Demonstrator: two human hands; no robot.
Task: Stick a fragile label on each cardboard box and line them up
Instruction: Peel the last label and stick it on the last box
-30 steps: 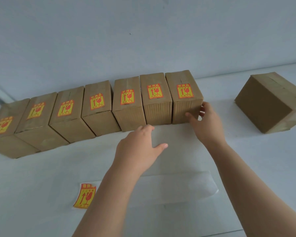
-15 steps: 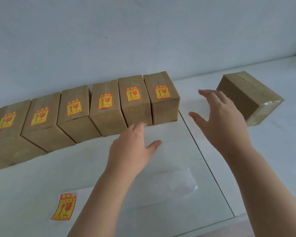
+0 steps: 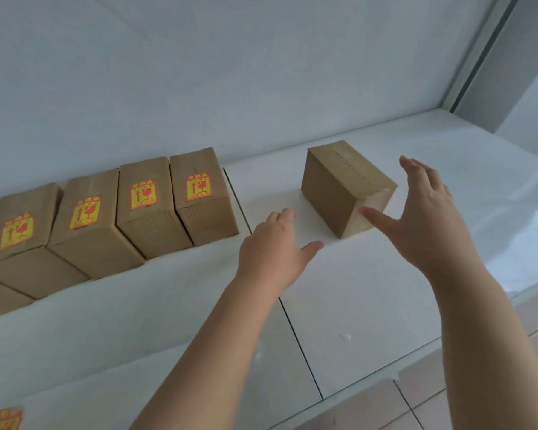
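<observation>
1. Hovering above the white table (image 3: 370,305), the right hand (image 3: 426,218) was spread wide, fingers straight, thumb splayed, holding nothing.
2. The plain box (image 3: 345,187) sat just beyond that thumb, turned at an angle; I could not tell whether the thumb touched it.
3. The left hand (image 3: 274,246) was open too, palm down, fingers relaxed, near the plain box's front-left corner but apart from it.
4. Left of that hand stood the row of boxes (image 3: 149,212), side against side, each visible top bearing a yellow-and-red label (image 3: 199,186).
5. Bare table beyond the left fingertips separated the row from the plain box.
6. A loose label (image 3: 2,420) lay well left of the left forearm, partly out of view.
</observation>
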